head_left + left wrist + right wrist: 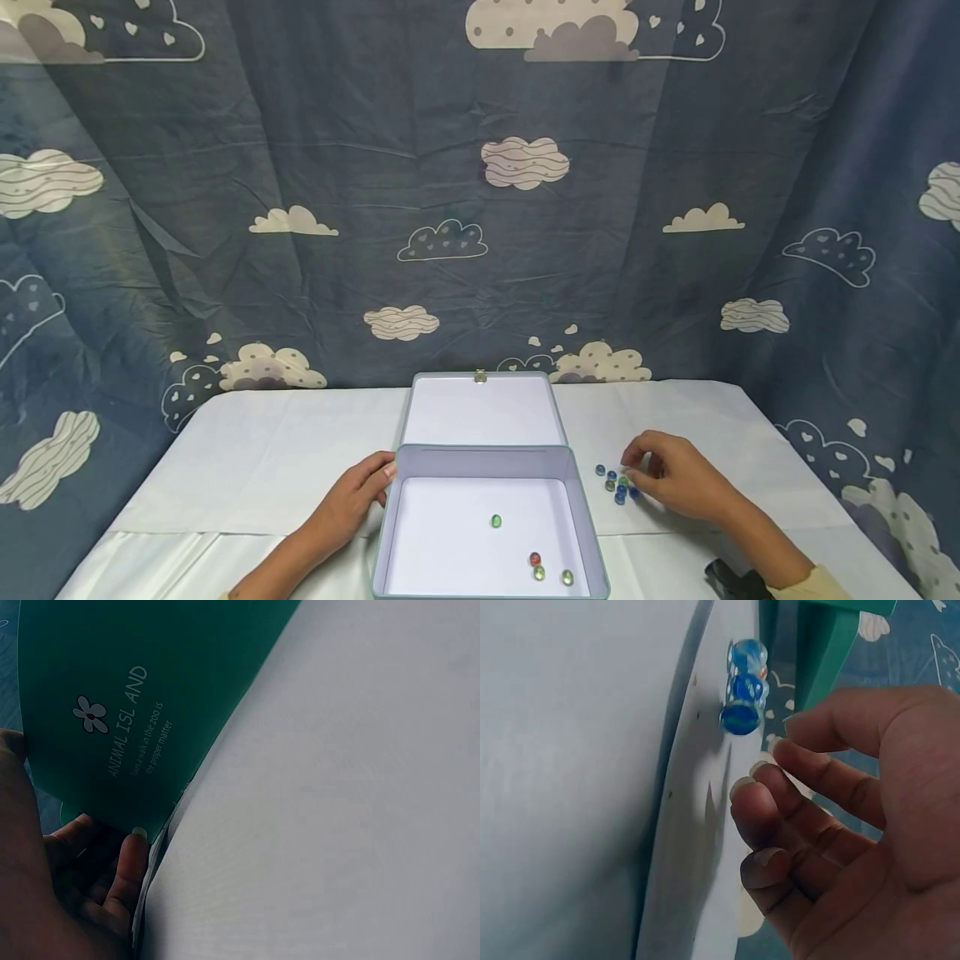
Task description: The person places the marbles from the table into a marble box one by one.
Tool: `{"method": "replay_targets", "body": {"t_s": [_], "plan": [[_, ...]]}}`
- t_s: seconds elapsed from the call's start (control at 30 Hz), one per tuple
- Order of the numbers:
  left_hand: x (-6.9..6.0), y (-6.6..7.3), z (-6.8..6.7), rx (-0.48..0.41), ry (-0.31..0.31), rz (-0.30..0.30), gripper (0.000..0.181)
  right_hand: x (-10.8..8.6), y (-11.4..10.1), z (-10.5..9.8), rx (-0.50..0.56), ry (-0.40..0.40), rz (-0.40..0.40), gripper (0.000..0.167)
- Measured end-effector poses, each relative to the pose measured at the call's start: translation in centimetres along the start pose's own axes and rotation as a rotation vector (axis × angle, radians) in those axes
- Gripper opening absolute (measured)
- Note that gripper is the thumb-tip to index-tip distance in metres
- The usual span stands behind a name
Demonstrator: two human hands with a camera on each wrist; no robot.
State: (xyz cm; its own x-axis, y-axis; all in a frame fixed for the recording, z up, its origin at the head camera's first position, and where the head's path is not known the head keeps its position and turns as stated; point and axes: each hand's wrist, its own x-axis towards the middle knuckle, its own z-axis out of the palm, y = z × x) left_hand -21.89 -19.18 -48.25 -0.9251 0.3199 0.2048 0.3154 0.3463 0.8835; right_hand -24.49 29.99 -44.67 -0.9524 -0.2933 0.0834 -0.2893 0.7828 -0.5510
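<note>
My left hand (352,500) grips the far left corner of a shallow, open box (392,508), which has a pale inside. In the left wrist view the box's green outer side (135,735) carries printed lettering, with the thumb (129,871) against its lower edge. Inside lie a green marble (496,521), a red marble (535,559) and two yellow-green marbles (567,577). To the right of the box, my right hand (678,477) hovers beside a cluster of mostly blue marbles (621,490). Its fingers are loosely bent with nothing between them; a blue marble (740,718) lies just beyond the fingertips.
The box's lid (483,408) lies back behind it, with a small metal clasp (480,377) at its far edge. A white cloth (300,442) covers the table. Behind hangs a dark blue curtain (337,167) with cloud prints.
</note>
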Motion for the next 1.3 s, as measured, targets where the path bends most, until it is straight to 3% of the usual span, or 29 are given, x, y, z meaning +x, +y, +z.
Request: {"method": "replay_targets", "body": {"t_s": [0.37, 0.67, 1.3], "plan": [[0.0, 0.0, 0.0, 0.003, -0.002, -0.005, 0.037, 0.0, 1.1, -0.1, 0.044, -0.103, -0.022, 0.03], [0.0, 0.2, -0.1, 0.011, 0.001, 0.0, 0.037, 0.2, 1.5, 0.0, 0.037, -0.13, -0.117, 0.022], [0.0, -0.1, 0.1, 0.001, 0.0, -0.009, 0.037, -0.1, 0.7, -0.3, 0.002, -0.19, -0.017, 0.02]]}}
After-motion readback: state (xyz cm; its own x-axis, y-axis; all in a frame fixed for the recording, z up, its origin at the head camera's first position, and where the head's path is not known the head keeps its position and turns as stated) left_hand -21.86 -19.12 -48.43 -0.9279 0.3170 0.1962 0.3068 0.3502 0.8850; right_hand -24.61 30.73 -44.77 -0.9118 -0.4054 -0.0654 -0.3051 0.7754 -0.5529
